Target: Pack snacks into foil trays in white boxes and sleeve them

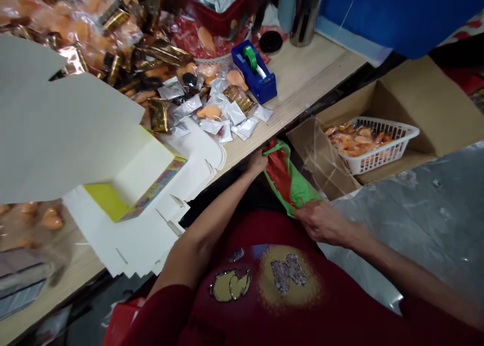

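Between my two hands, just off the table's front edge, a green plastic bag [298, 182] is stretched, with red plastic film [279, 169] showing inside it. My left hand [259, 162] grips the bag's far end by the table edge. The near right end is pinched in my right hand [317, 219], fingers closed. An open box [147, 182] with a yellow and printed outside and white inside lies on the table to the left, on a stack of flat white card blanks [143, 250].
Orange pieces in clear wrap, gold packets [164, 51] and small white sachets [234, 113] are heaped on the table [302, 76]. A blue tape dispenser [255, 73] stands near the edge. Right, a cardboard box [412, 94] holds a white basket [393, 147] of orange pieces.
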{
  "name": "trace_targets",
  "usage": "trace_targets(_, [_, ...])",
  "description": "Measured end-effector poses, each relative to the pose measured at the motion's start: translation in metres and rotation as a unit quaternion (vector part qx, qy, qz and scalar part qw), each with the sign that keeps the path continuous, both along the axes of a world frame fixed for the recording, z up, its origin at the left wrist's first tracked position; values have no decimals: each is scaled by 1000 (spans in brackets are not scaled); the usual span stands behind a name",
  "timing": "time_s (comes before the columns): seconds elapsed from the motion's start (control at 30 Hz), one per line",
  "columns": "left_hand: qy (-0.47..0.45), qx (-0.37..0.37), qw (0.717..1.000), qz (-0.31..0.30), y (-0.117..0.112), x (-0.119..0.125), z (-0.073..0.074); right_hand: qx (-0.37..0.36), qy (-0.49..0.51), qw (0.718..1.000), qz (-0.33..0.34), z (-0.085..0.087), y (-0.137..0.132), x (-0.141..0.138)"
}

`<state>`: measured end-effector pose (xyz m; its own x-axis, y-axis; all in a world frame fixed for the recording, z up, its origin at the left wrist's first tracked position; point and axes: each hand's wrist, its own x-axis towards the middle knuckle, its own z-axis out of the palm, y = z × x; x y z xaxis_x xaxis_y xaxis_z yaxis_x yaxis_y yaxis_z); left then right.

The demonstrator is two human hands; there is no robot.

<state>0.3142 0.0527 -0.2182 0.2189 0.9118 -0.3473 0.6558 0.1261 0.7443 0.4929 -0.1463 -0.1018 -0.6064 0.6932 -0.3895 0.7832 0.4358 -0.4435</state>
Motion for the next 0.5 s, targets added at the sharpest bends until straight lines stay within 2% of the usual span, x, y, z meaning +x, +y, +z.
trace_targets(0.13, [-78,16,996,-46,-13,13,14,-63,-64,994,-62,-14,-8,27])
trace_targets(0.3, [-163,0,977,-140,-33,21,47,-111,-72,987,-92,-41,-24,49])
trace_targets(0.4, [-270,-106,944,-157,-46,22,68,-150,-111,976,-112,-45,-23,58])
trace_targets(0.43, [-300,-152,929,-157,-51,23,75,-142,-111,975,-126,-44,-20,60])
trace_targets(0.5, [-323,-209,909,-160,-62,25,88,-63,-77,978,-183,-40,-8,61])
